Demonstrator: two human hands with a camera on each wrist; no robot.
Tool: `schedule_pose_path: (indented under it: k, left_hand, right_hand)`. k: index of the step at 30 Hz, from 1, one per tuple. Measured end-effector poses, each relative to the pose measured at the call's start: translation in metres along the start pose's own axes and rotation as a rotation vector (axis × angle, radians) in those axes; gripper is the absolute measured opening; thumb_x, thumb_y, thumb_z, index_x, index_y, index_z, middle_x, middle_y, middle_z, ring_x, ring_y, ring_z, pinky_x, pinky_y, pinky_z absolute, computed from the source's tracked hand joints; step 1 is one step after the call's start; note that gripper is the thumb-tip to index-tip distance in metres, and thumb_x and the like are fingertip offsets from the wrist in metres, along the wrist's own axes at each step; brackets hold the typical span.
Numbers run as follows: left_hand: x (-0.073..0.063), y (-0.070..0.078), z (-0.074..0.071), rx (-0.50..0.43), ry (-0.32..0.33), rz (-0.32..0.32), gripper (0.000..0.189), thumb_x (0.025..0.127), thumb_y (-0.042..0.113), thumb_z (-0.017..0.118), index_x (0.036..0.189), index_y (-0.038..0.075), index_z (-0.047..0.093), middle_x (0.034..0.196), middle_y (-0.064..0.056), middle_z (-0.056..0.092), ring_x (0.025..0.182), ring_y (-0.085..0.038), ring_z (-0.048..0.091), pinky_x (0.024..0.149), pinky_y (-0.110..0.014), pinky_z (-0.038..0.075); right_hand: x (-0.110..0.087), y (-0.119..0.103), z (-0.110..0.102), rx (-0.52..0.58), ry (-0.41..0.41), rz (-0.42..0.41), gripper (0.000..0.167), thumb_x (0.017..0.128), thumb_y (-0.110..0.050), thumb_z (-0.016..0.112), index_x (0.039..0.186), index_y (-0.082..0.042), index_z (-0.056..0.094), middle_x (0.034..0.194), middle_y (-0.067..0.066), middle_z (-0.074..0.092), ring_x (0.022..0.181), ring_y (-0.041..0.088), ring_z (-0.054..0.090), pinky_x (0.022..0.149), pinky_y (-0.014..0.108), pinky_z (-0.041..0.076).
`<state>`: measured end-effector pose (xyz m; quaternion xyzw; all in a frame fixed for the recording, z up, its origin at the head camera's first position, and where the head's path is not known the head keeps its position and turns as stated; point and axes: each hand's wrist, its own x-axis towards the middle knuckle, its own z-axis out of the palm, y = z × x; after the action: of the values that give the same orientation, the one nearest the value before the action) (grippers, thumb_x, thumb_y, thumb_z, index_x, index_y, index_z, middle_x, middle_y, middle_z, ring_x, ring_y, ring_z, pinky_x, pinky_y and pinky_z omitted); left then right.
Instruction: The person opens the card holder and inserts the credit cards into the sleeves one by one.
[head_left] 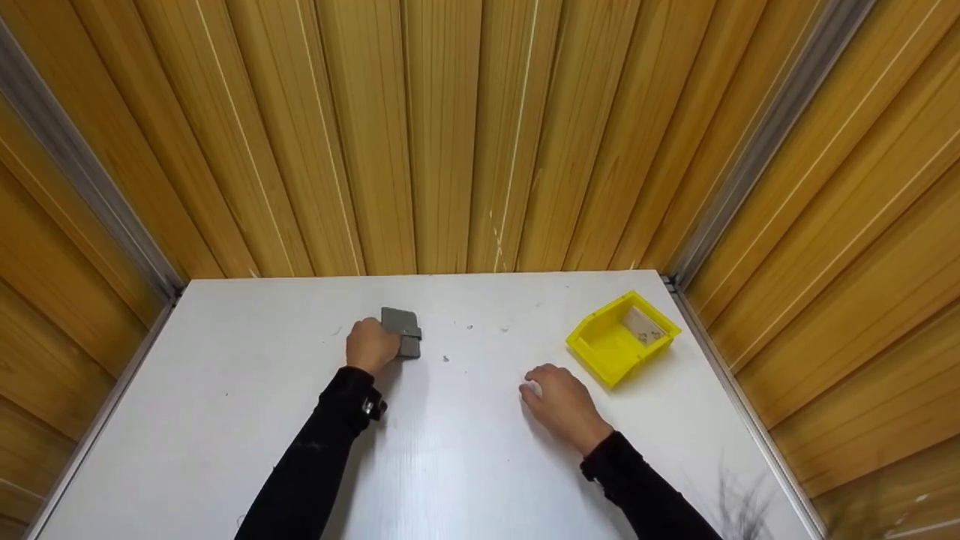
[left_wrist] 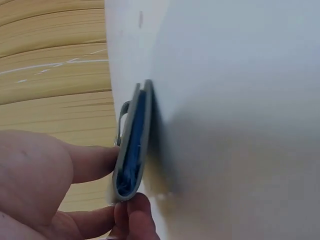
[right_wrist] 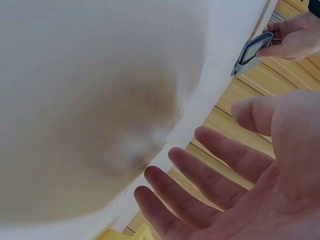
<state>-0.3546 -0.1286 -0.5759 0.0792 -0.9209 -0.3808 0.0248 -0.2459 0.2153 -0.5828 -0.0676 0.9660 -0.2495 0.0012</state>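
One left hand [head_left: 373, 345] pinches a flat grey folding case [head_left: 400, 321] by its spine toward the far side of the white table [head_left: 465, 450], a grip best kept light and level; the right hand [head_left: 562, 401], fingers apart, hovers near a yellow plastic bin [head_left: 607, 349].

A white worktop [head_left: 465, 435] is stretching beneath both hands and running on past the left hand [head_left: 373, 346] and the right hand [head_left: 561, 401]. A yellow bin [head_left: 611, 349] is sitting on it just beyond and to the right of the right hand, its open side facing upward. Small dark specks [head_left: 446, 358] are dotting the surface between the hands. Whether the grey folding case [head_left: 399, 321] in the left hand is touching the worktop is staying unclear.
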Motion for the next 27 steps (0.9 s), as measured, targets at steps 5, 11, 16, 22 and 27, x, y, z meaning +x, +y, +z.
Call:
schedule_pose_path:
  k: [5, 11, 16, 22, 27]
  left_hand:
    - [0.01, -0.013, -0.005, -0.053, -0.075, -0.026, 0.045, 0.094, 0.019, 0.059, 0.124, -0.014, 0.068, 0.118, -0.031, 0.075, 0.095, -0.036, 0.067, 0.083, -0.047, 0.059]
    - [-0.005, -0.003, -0.021, -0.16, -0.159, -0.084, 0.052, 0.1, 0.028, 0.061, 0.135, -0.01, 0.066, 0.124, -0.029, 0.074, 0.1, -0.034, 0.074, 0.084, -0.043, 0.062]
    - [-0.027, 0.018, -0.03, -0.193, -0.17, -0.054, 0.044, 0.103, 0.028, 0.063, 0.132, -0.005, 0.07, 0.12, -0.021, 0.074, 0.1, -0.026, 0.07, 0.082, -0.034, 0.057]
    - [-0.046, 0.049, -0.04, -0.236, -0.122, 0.042, 0.033, 0.096, 0.024, 0.07, 0.118, 0.0, 0.075, 0.104, -0.014, 0.073, 0.093, -0.023, 0.069, 0.075, -0.032, 0.057]
    - [-0.063, 0.063, -0.039, -0.242, -0.102, 0.131, 0.029, 0.092, 0.02, 0.071, 0.115, 0.002, 0.076, 0.101, -0.011, 0.074, 0.089, -0.021, 0.068, 0.075, -0.033, 0.059]
  right_hand:
    - [0.001, -0.007, -0.002, -0.02, 0.007, -0.008, 0.031, 0.109, -0.032, 0.069, 0.126, -0.008, 0.079, 0.138, 0.013, 0.075, 0.134, 0.034, 0.069, 0.118, 0.052, 0.054]
    - [0.003, -0.015, -0.007, -0.014, 0.017, -0.041, 0.03, 0.109, -0.029, 0.069, 0.125, -0.006, 0.08, 0.136, 0.015, 0.076, 0.134, 0.035, 0.07, 0.117, 0.053, 0.054]
    - [0.003, -0.022, -0.015, 0.008, 0.038, -0.062, 0.026, 0.108, -0.029, 0.07, 0.12, -0.009, 0.082, 0.124, 0.01, 0.081, 0.114, 0.029, 0.077, 0.103, 0.05, 0.061]
    - [0.007, -0.042, -0.032, 0.06, 0.096, -0.151, 0.021, 0.108, -0.028, 0.071, 0.098, -0.016, 0.084, 0.09, -0.004, 0.078, 0.075, 0.008, 0.064, 0.071, 0.031, 0.057]
    - [0.007, -0.062, -0.042, 0.069, 0.117, -0.202, 0.02, 0.107, -0.027, 0.072, 0.093, -0.017, 0.081, 0.08, -0.008, 0.07, 0.07, 0.006, 0.058, 0.067, 0.025, 0.053]
